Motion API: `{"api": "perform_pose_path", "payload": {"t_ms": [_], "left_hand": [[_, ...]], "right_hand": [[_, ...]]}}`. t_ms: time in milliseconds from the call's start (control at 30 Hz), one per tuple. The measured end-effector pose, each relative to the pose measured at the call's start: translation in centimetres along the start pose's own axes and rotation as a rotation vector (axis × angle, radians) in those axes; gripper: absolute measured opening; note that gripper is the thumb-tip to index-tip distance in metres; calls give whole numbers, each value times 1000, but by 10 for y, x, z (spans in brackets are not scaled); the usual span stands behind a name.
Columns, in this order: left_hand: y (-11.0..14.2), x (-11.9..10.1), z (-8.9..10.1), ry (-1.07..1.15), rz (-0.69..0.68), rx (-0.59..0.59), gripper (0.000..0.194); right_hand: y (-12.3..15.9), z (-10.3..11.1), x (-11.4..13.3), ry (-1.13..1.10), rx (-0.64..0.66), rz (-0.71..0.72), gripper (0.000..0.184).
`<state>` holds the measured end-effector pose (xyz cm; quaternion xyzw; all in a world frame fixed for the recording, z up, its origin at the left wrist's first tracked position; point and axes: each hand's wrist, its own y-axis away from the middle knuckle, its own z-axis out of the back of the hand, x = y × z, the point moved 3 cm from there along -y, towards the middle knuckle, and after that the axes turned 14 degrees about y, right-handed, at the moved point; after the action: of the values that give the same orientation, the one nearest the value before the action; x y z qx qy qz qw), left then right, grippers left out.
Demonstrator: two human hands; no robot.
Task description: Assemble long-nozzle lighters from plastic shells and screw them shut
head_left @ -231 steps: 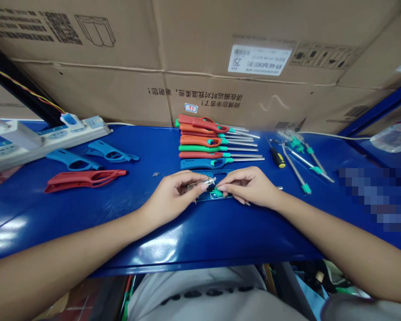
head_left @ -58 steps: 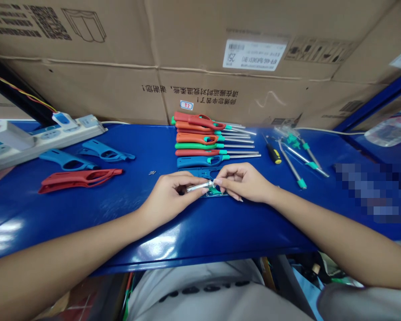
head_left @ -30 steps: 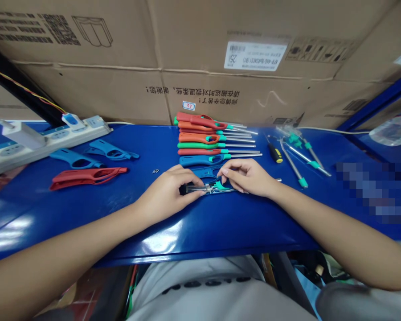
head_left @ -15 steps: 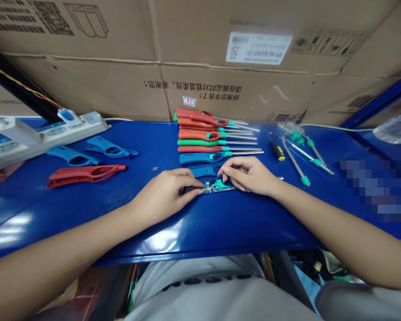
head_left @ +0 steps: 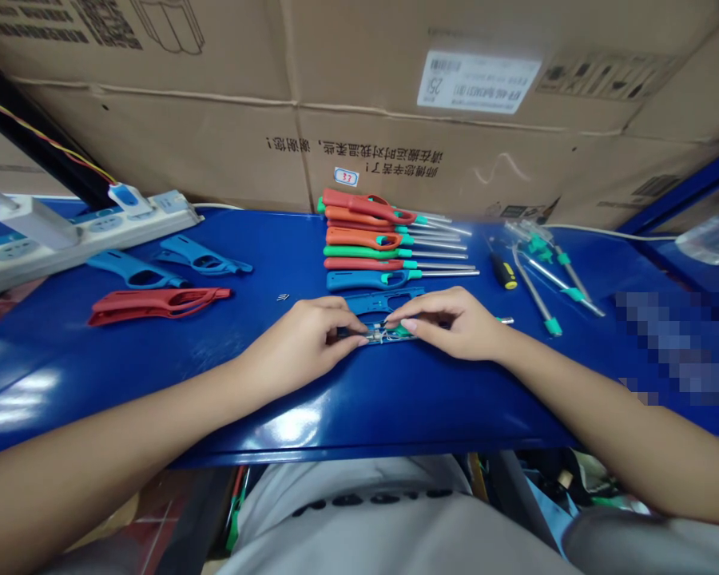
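Observation:
My left hand (head_left: 303, 342) and my right hand (head_left: 452, 319) meet over a lighter assembly (head_left: 382, 334) lying on the blue bench (head_left: 359, 399). It shows a clear tube, a teal trigger piece and a metal rod end at the right. Both hands pinch it with curled fingers, pressing it down onto the bench. Just behind it lies an open blue shell half (head_left: 375, 302). Behind that is a row of finished long-nosed lighters (head_left: 371, 239) in red, orange, green and blue.
Two blue shell halves (head_left: 168, 263) and a red one (head_left: 156, 303) lie at the left, beside a white power strip (head_left: 77, 235). A yellow-handled screwdriver (head_left: 504, 271) and several metal rods with teal tips (head_left: 545, 275) lie at the right. Cardboard boxes (head_left: 359, 104) wall the back.
The clear tube that my hands held raised now lies flat on the bench. Both hands have lowered and press on the assembly, and my right fingers have flattened over it.

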<state>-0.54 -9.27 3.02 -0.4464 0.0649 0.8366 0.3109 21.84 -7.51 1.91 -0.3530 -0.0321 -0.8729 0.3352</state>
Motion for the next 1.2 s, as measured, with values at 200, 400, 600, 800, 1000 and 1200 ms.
{"api": "perform_pose_path", "payload": {"t_ms": [200, 400, 600, 800, 1000, 1200], "left_hand": [[0, 0, 0, 23, 5, 4, 13], [0, 0, 0, 29, 13, 4, 13], [0, 0, -1, 24, 16, -6, 11], [0, 1, -2, 21, 15, -18, 10], [0, 1, -2, 17, 10, -18, 10], [1, 1, -2, 8, 3, -28, 9]], "right_hand": [[6, 0, 11, 189, -20, 244, 26], [8, 2, 19, 294, -43, 325, 28], [9, 0, 24, 308, -28, 372, 32], [9, -3, 27, 309, -86, 353, 29], [9, -6, 27, 314, -85, 318, 25], [10, -5, 24, 383, -99, 350, 28]]}}
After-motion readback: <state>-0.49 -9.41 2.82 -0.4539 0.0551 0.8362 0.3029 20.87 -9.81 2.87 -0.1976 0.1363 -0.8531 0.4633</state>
